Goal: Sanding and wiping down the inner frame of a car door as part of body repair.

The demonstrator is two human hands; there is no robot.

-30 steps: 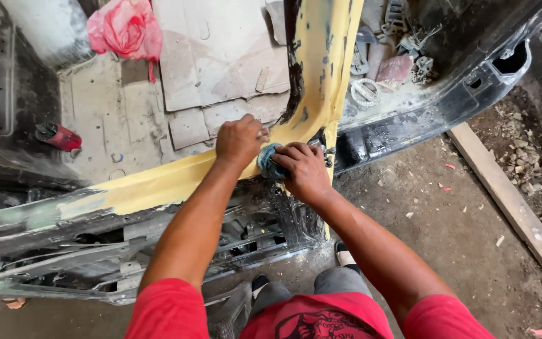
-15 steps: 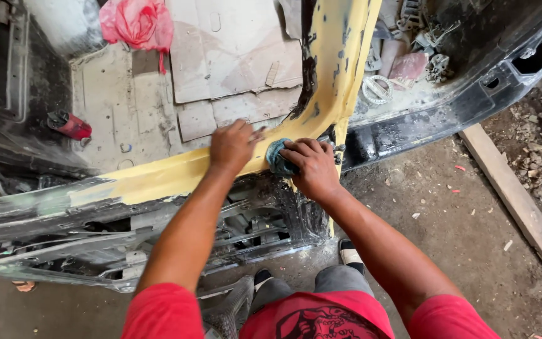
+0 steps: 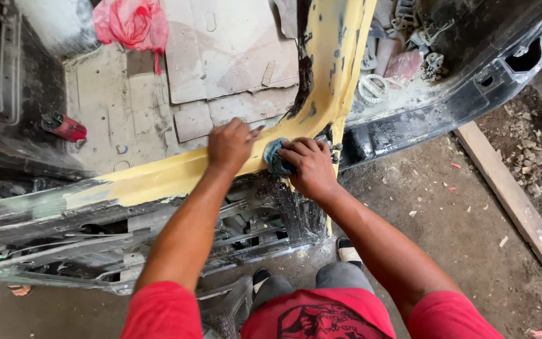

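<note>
Two hands at frame centre: our right hand (image 3: 312,166) has its fingers closed on a blue-grey sanding pad (image 3: 275,157), pressed against the yellow-filled car sill (image 3: 158,179); left hand (image 3: 230,145) rests flat, empty. Filler coat looks mostly applied; smoothing seems unfinished.

Matt yellow filler over scuffed black metal, amid dust and cardboard

The yellow-coated sill (image 3: 177,172) looked matt and chalky, its coat rubbed thin to grey at the left of the frame; the black frame (image 3: 409,119) at the upper right was dusty, scratched metal. The blue-grey pad (image 3: 275,158) under the right hand (image 3: 312,166) seemed coarse and worn. Cardboard sheets (image 3: 227,47) at the top looked dull and stained, the red bag (image 3: 130,22) thin, crinkled plastic, the plank (image 3: 515,204) at the right rough bare wood.
</note>
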